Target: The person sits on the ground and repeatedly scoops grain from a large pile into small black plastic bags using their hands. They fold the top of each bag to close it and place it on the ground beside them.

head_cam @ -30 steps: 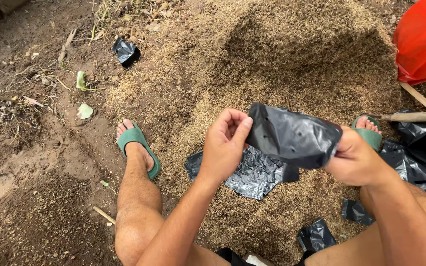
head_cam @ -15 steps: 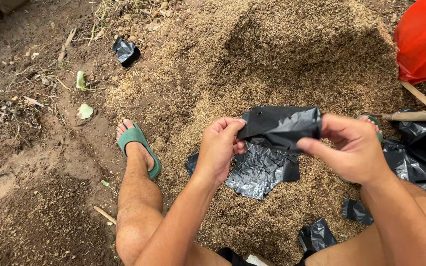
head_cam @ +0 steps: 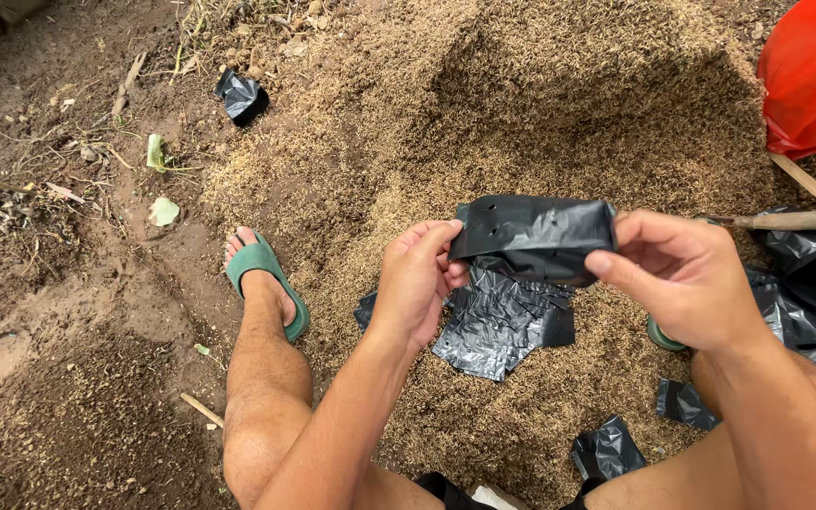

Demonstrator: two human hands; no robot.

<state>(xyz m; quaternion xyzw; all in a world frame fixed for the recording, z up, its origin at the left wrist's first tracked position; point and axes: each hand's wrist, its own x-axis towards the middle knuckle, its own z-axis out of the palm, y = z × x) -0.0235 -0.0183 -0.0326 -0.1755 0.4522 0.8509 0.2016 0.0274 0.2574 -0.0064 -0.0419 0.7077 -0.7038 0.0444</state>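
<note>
The fingers (head_cam: 441, 247) of the left hand (head_cam: 417, 279) are curled shut on the left edge of a black plastic bag (head_cam: 533, 234), thumb in front and fingertips tucked behind it. The right hand (head_cam: 682, 274) pinches the bag's right edge between thumb and forefinger, its other fingers spread loosely behind. The bag hangs stretched between the two grips with its long axis running side to side, from one hand straight across to the other, so both hands are equally on it and neither has to reach. Just below the fingers, a flat stack of the same black bags (head_cam: 498, 326) lies on the heap of husks (head_cam: 559, 113), nearer the left hand than the right. Further out, more crumpled bags (head_cam: 805, 283) sit beyond the right wrist, a wooden handle (head_cam: 786, 220) lies past the right fingertips, and a red sack (head_cam: 814, 76) stands above it. The left foot wears a green sandal (head_cam: 266, 274), well off to the left.
</note>
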